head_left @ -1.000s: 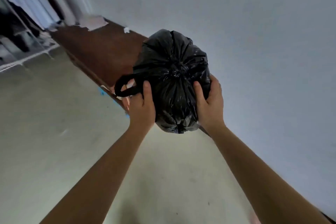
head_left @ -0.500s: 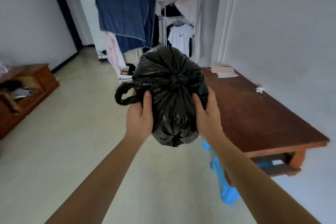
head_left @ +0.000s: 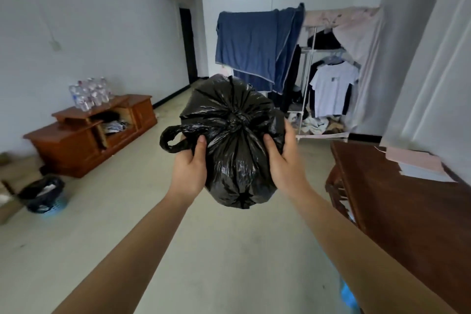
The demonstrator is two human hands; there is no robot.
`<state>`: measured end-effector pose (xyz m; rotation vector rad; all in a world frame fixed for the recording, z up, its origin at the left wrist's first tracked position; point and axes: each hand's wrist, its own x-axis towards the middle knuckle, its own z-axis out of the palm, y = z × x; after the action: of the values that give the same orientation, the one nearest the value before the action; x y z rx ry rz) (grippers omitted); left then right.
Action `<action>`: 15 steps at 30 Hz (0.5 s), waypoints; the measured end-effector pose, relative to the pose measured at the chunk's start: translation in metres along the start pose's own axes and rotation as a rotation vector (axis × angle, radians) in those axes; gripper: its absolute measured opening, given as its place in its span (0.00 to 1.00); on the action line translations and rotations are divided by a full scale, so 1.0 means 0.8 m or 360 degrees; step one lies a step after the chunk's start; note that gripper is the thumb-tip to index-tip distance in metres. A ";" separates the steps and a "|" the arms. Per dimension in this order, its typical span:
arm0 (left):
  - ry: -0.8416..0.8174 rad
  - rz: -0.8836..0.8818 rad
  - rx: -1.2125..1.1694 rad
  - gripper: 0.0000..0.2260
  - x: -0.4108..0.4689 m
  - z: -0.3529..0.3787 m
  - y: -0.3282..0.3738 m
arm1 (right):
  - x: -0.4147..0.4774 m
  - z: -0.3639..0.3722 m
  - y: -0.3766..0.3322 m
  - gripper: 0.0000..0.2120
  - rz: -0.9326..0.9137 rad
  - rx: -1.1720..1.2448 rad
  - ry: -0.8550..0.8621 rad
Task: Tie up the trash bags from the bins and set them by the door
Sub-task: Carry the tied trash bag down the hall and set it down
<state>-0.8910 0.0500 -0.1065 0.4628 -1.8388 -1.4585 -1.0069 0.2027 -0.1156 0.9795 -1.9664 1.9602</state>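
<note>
Holding a black trash bag [head_left: 229, 140] up in mid-air at the middle of the view, well above the pale floor [head_left: 224, 250], arms stretched forward. Clasping its left side with the left hand [head_left: 190, 173], thumb laid up the near face of the plastic, fingers out of sight round the far side, just below a loose loop handle [head_left: 169, 139] sticking out to the left. Clasping its right side with the right hand [head_left: 286, 163] in the same way, thumb on the near face, fingers hidden behind. Showing a tight knot [head_left: 235, 122] at the gathered neck, turned toward the camera, with creases fanning out from it. Seeing, at far left against the wall, a low wooden cabinet [head_left: 84, 143] carrying a cluster of clear bottles [head_left: 89, 93]; nearer on the left, on the floor, a blue bin [head_left: 56, 205] lined with a black bag, something pale inside. Passing the eye further back: a dark doorway [head_left: 187, 41] in the far wall, then to its right a clothes rack [head_left: 303, 84] draped with a blue cloth [head_left: 252, 43] and hung with a white T-shirt [head_left: 331, 89]. Finding at the right a dark wooden surface [head_left: 407, 211] against the wall, with pink and white papers [head_left: 418, 163] at its far end. Noting a blurred blue shape [head_left: 349, 293] low at near right, beside the right forearm, too unclear to name.
</note>
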 end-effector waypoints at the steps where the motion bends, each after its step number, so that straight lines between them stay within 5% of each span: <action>1: 0.0026 -0.0013 -0.0012 0.08 0.018 0.005 -0.007 | 0.023 0.005 0.016 0.25 0.0036 0.0012 -0.0032; 9: 0.0326 0.0141 0.0022 0.13 0.208 -0.002 -0.090 | 0.190 0.119 0.133 0.29 -0.0010 0.0160 -0.0259; 15: 0.0437 0.0254 0.0025 0.08 0.393 -0.035 -0.159 | 0.329 0.271 0.229 0.23 -0.0086 0.0135 -0.0292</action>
<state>-1.1002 -0.2176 -0.1234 0.4863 -1.6304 -1.2104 -1.2456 -0.1014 -0.1372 1.2620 -1.9383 2.0026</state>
